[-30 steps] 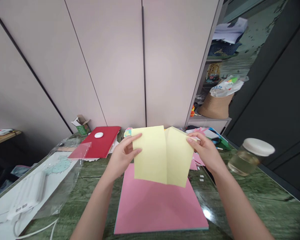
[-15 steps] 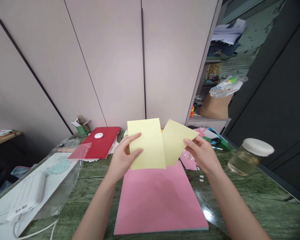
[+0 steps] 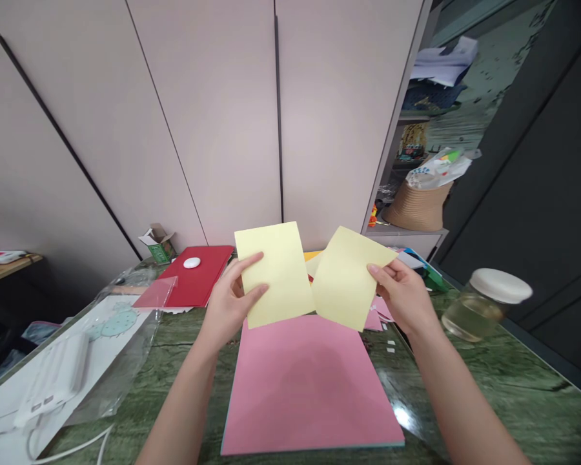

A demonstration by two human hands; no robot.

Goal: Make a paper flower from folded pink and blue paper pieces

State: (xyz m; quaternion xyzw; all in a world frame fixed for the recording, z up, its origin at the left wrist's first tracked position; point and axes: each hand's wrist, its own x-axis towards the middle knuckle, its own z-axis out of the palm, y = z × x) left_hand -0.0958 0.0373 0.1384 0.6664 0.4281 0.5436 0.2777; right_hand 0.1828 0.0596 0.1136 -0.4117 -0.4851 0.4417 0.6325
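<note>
My left hand (image 3: 230, 300) grips a pale yellow sheet of paper (image 3: 275, 274) at its left edge, thumb and index finger on the near face. A second yellow sheet (image 3: 347, 278) is pinched by its right edge in my right hand (image 3: 407, 290). Both sheets are held up, with their lower inner corners close together. Whether those corners touch, I cannot tell. Beneath them, a stack of pink paper (image 3: 310, 394) with a bluish lower edge lies on the green table (image 3: 174, 368). Behind the sheets, orange and yellow paper is partly hidden.
Left of me are a red folder (image 3: 181, 294) with a white mouse-shaped object (image 3: 192, 263), a small green box (image 3: 159, 244), and a white power bank (image 3: 58, 374) on plastic. On the right stands a lidded jar (image 3: 481, 307). Pink scraps and small white bits lie near my right hand.
The two yellow sheets have moved apart. My left hand has shifted slightly left and my right hand right, uncovering orange paper between them.
</note>
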